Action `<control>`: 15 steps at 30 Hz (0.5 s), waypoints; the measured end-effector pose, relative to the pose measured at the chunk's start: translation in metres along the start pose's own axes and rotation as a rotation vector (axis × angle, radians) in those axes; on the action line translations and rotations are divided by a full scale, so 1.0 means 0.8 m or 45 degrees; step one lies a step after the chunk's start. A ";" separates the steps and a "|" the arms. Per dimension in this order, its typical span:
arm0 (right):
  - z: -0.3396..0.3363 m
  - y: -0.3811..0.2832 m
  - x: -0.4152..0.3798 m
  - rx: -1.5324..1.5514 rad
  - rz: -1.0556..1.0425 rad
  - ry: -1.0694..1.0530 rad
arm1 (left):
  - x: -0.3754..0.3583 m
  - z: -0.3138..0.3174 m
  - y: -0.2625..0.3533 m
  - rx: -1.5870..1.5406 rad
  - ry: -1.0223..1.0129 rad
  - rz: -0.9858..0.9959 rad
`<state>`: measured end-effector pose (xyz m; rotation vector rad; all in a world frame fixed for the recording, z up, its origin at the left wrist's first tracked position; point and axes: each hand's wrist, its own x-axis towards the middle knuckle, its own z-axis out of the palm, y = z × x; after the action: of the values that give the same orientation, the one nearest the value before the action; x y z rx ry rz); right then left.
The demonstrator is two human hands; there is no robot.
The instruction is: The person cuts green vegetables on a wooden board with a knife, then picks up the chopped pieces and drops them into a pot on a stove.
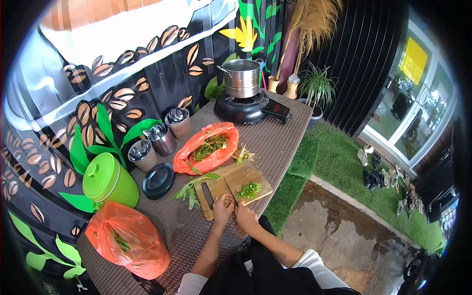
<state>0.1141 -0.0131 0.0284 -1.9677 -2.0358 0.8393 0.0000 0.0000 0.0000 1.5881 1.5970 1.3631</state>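
Chopped greens (249, 190) lie on the board (244, 174) — your forearms (209, 253) converge there, left hand (223, 205) beside right hand (246, 216), fingers curled — what each grip holds, I cannot tell.

Your head camera looks forward and down, near above your left hand (223, 208), right hand (246, 217) and tabletop (268, 140).
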 end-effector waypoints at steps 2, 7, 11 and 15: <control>-0.003 0.002 0.007 0.031 -0.011 -0.008 | 0.005 0.002 0.001 0.005 0.041 0.036; -0.015 0.000 0.010 0.144 -0.117 -0.029 | 0.007 0.001 -0.029 -0.059 -0.023 -0.002; 0.007 0.001 -0.008 -0.046 -0.051 0.018 | 0.002 -0.005 -0.015 0.005 0.029 0.155; -0.001 0.003 0.000 -0.088 -0.055 0.111 | 0.000 -0.006 -0.004 0.019 0.035 0.156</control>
<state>0.1167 -0.0128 0.0275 -1.9518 -2.0753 0.6706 -0.0056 -0.0010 -0.0008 1.7078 1.5510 1.4446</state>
